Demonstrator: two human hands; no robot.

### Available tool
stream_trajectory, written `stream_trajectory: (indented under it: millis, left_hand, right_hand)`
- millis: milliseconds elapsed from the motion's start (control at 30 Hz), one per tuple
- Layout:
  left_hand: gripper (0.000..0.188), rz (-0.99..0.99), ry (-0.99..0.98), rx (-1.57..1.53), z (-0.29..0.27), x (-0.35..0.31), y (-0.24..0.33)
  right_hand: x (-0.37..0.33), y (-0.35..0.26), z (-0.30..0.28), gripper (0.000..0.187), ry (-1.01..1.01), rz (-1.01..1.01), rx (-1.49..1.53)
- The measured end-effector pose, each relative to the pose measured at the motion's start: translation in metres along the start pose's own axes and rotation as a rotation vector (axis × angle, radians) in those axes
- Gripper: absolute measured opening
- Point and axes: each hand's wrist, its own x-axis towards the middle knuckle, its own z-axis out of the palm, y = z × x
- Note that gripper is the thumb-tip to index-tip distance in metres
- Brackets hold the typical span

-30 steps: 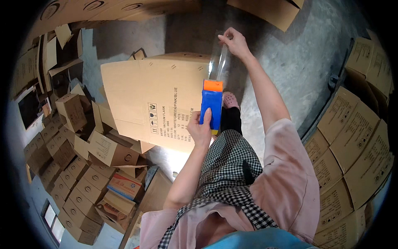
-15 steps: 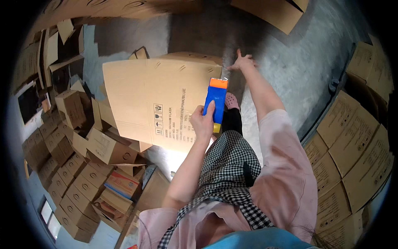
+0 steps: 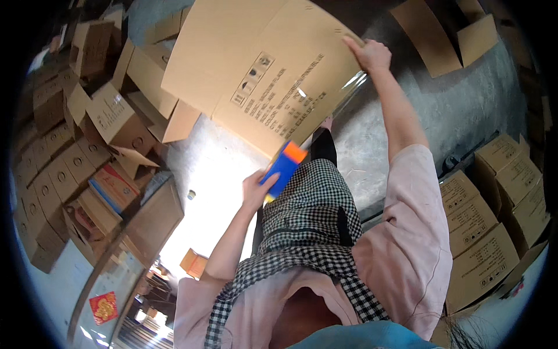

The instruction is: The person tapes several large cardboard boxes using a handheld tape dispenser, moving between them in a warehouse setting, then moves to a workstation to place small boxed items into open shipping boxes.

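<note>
My left hand is closed around a blue and orange tape dispenser, held at waist height close to the near corner of a large brown carton. My right hand grips the carton's right edge, its fingers over the rim. Below that hand, shiny clear tape shows along the right edge. The carton is tilted, with printed symbols and lettering on the side facing me. Its underside and far side are hidden.
To the left lie open cartons and rows of stacked boxes. More stacked cartons stand at the right. An open carton sits on the concrete floor ahead. A wooden-framed door is at lower left.
My right hand, earlier spread apart from the carton, now grips its edge. The carton has turned and lifted away. My left hand has moved lower and left with the tape dispenser.
</note>
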Motion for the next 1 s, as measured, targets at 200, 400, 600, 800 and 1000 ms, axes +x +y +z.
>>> stream_trajectory:
  millis: [200,400,600,800,1000]
  left_hand:
    - [0.028,-0.14,0.068,-0.226,0.008,-0.052,-0.136]
    - [0.028,-0.055,0.139,-0.274,0.04,-0.034,-0.162]
    - [0.028,0.055,0.116,-0.297,0.031,-0.036,-0.198]
    - [0.033,0.113,0.125,-0.392,0.015,-0.049,-0.185]
    - [0.028,0.097,0.161,-0.318,0.046,-0.003,-0.218]
  right_hand:
    - [0.005,-0.007,0.015,0.095,0.098,0.02,-0.062]
    - [0.008,-0.024,0.021,0.096,0.171,0.04,-0.147]
    - [-0.002,-0.015,0.048,0.095,0.37,0.093,-0.013]
    - [0.003,-0.003,0.027,0.09,0.107,0.218,-0.068]
    - [-0.027,-0.044,0.036,0.082,0.21,0.244,0.09]
